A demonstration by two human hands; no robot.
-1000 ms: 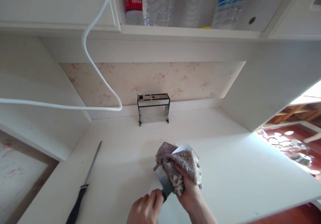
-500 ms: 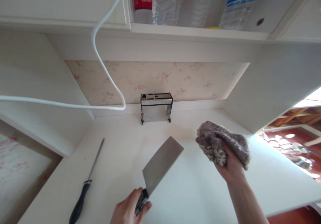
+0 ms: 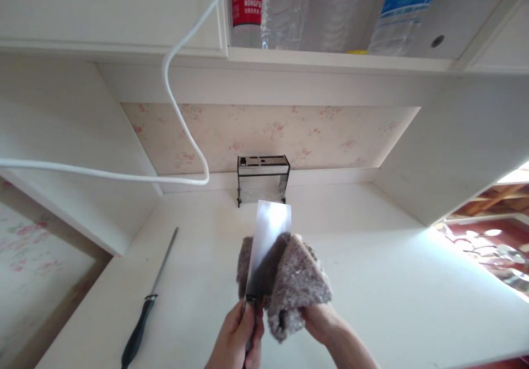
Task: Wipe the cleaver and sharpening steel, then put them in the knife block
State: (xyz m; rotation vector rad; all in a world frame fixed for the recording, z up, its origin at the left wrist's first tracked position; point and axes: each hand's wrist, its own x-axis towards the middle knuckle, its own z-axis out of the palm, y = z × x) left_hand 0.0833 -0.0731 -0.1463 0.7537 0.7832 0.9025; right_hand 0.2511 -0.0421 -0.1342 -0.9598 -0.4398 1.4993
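Note:
My left hand (image 3: pixel 235 338) grips the black handle of a cleaver (image 3: pixel 268 248) whose broad steel blade points away from me, above the white counter (image 3: pixel 372 281). My right hand (image 3: pixel 324 322) holds a grey-brown fluffy cloth (image 3: pixel 295 283) folded around the lower part of the blade, touching both sides. The blade's upper half shines bare above the cloth.
A knife block (image 3: pixel 262 179) of metal and clear plastic stands at the back wall. A sharpening steel (image 3: pixel 151 300) with a black handle lies at the left. A white cable (image 3: pixel 182 110) hangs across the left. Water bottles (image 3: pixel 285 8) stand on the shelf above.
My right hand brought the cloth back from the right onto the cleaver. My left hand turned the blade from slanting right to pointing straight away.

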